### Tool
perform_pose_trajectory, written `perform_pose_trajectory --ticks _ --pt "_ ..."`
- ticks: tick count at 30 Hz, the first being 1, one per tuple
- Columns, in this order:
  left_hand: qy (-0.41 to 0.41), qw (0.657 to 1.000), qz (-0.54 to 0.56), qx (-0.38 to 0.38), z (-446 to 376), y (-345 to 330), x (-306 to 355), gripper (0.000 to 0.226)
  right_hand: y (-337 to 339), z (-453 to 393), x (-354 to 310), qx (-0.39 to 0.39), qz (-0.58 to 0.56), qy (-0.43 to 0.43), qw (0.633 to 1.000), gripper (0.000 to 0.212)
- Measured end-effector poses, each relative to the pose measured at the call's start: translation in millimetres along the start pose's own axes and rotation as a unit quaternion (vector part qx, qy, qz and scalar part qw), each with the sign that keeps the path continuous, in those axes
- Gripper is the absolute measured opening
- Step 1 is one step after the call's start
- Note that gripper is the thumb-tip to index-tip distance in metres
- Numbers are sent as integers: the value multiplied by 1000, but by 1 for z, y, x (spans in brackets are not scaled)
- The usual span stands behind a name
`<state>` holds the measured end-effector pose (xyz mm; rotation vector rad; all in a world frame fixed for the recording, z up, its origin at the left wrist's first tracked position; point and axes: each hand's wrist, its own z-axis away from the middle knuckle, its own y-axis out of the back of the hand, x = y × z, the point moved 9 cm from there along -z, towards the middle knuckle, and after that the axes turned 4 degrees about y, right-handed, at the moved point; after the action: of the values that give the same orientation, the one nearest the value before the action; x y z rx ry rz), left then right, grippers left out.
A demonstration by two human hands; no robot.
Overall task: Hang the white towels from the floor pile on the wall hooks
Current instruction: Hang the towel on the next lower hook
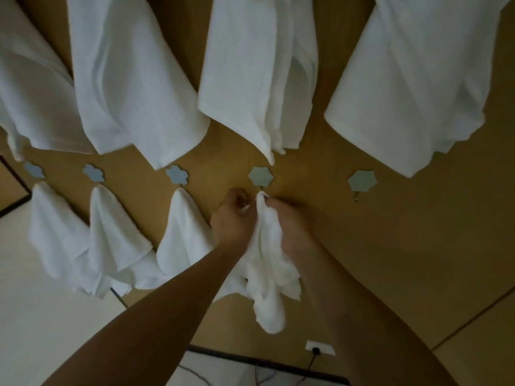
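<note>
Towels of large white cloth (133, 79) hang in a row along the top edge of the tan wooden wall panel (404, 232), four of them in view, their lower corners reaching down to a second row of hooks. Three smaller white towels (111, 235) hang below from that row, at the panel's left side, overlapping one another at their bottom corners. A fourth small white towel (264, 260) hangs bunched between both hands, its top corner touching the metal hook under the fourth pale hexagonal wall hook plate (260, 176). Left hand (232, 218) pinches a bit of the cloth just left of that hook; right hand (289, 221) grips the towel's upper part. One more hexagonal hook plate (362, 181) to the right carries nothing. A white wall socket (319, 348) with a black plug sits near the panel's bottom edge.
</note>
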<state>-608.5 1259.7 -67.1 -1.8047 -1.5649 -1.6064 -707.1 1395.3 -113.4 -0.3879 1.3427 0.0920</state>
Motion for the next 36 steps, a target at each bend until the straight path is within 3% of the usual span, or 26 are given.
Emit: perform_pose_trajectory --ticks 3,4,5,6,7,8,10,12,14,16,18,21,26,32,36 --pt "-134 987 -90 6 7 -3 21 15 8 12 -23 78 140 146 976 32" --pt "-168 979 -116 6 10 -3 26 17 8 19 -33 110 252 217 937 36" --pt "-197 971 -137 7 13 -3 31 17 5 30 -45 148 365 283 875 34" --pt "-223 963 -151 5 16 -3 35 18 -1 41 -53 170 436 334 818 30" --pt "-245 957 -153 -2 18 -4 37 21 -8 47 -55 168 470 363 787 30" --pt "-255 956 -147 -17 20 -4 37 29 -14 49 -54 149 470 375 785 32" --pt "-251 961 -104 -62 21 -4 33 39 -24 58 -47 113 410 396 814 35" --pt "-233 963 -60 -119 18 -5 21 32 -33 68 -40 106 386 410 820 29" --pt "-220 957 -53 -181 11 -9 10 26 -42 70 -30 78 405 385 825 22" --pt "-225 943 -73 -235 5 -11 6 25 -48 68 -19 47 439 342 830 34" --pt "-252 917 -121 -286 4 -14 6 28 -47 62 -1 23 489 237 839 40" --pt "-291 893 -179 -293 7 -5 5 37 -38 68 19 9 585 139 799 36" --pt "-369 894 -107 -229 28 26 18 42 -8 117 18 112 578 86 804 65" --pt "-410 843 -68 -342 121 20 61 46 49 219 -4 210 606 60 765 73" --pt "-457 782 -51 -421 226 21 107 49 109 323 -9 290 607 22 739 76"
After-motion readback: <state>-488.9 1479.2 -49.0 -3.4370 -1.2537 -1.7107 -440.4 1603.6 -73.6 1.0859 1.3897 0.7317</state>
